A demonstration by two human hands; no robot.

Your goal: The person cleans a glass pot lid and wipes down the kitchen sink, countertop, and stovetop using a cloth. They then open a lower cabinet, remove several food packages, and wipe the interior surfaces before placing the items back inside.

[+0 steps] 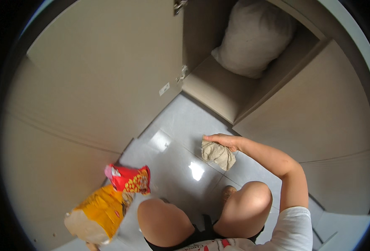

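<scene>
My right hand [224, 140] grips a crumpled beige cloth [218, 155], with the thumb along its upper edge. The cloth hangs over the grey tiled floor in front of the open cabinet [216, 89]. Inside that compartment sits a stuffed whitish sack [255, 40]; bare shelf shows in front of it. At the lower left edge of the picture, a small skin-toned bit by the yellow bag may be fingers of my left hand [93, 246]. Most of it is cut off, so its hold cannot be told.
The open cabinet door [109, 62] stands to the left, on metal hinges [182, 73]. Beside it are a red printed snack bag [131, 179] and a yellow plastic bag [101, 210]. A closed cabinet front [313, 119] lies to the right. My bent knees [251, 204] frame the floor.
</scene>
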